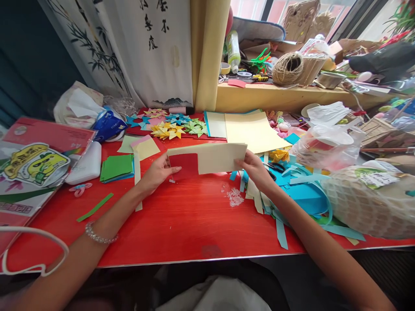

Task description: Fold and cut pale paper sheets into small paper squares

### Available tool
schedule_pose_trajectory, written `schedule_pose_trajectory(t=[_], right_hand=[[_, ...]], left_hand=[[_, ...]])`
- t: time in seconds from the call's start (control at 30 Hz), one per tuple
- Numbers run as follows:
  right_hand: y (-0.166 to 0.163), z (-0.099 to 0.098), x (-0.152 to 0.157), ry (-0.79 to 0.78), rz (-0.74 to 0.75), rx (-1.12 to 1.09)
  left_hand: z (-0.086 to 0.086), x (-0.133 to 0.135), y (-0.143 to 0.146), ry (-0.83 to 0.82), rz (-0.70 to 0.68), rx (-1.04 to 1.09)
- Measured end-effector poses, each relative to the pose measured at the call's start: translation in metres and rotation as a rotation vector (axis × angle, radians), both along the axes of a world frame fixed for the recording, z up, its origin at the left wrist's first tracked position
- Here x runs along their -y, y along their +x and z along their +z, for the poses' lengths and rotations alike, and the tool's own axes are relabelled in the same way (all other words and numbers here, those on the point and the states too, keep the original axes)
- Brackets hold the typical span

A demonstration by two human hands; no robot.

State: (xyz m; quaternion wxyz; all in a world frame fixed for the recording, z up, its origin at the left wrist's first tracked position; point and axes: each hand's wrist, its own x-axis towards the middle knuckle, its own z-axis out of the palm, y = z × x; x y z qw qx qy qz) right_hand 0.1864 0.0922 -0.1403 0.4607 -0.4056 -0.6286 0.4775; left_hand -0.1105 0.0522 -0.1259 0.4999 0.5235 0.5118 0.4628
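Between my two hands a pale yellow sheet of paper (221, 159) is held up just above the red table. A rectangle is missing from its lower left, leaving a narrow strip along the top. My left hand (162, 173) pinches the strip's left end. At the right edge, my right hand (256, 169) grips the wide part between thumb and fingers. Black-handled scissors (275, 168) lie by my right hand, partly hidden among blue paper offcuts (301, 190). Left of my left hand rest a stack of green paper squares (116, 167) and some pale yellow squares (146, 149).
Folded paper stars (168, 129) in several colours sit at the back, beside larger cream sheets (251, 129). A net-wrapped bundle (372, 201) and a plastic bag (327, 144) crowd the right. A white cable (35, 233) loops at front left. Twine (288, 69) stands on the cluttered sill.
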Motion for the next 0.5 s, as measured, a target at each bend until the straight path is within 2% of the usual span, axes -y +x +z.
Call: schedule_pose_trajectory(t=[0.13, 0.23, 0.33, 0.43, 0.5], right_hand=[[0.006, 0.02, 0.008, -0.155, 0.047, -0.226], [0.002, 0.028, 0.019, -0.162, 0.148, -0.289], [-0.008, 0.03, 0.03, -0.156, 0.309, -0.321], [-0.021, 0.03, 0.039, -0.203, 0.437, -0.272], [-0.031, 0.03, 0.046, -0.265, 0.418, -0.147]], left_hand=[[0.009, 0.007, 0.005, -0.092, -0.003, 0.177], [0.012, 0.014, 0.014, -0.161, -0.017, 0.307], [0.014, 0.02, 0.023, -0.194, -0.031, 0.381], [0.015, 0.025, 0.029, -0.185, -0.018, 0.377], [0.015, 0.028, 0.032, -0.165, -0.033, 0.351]])
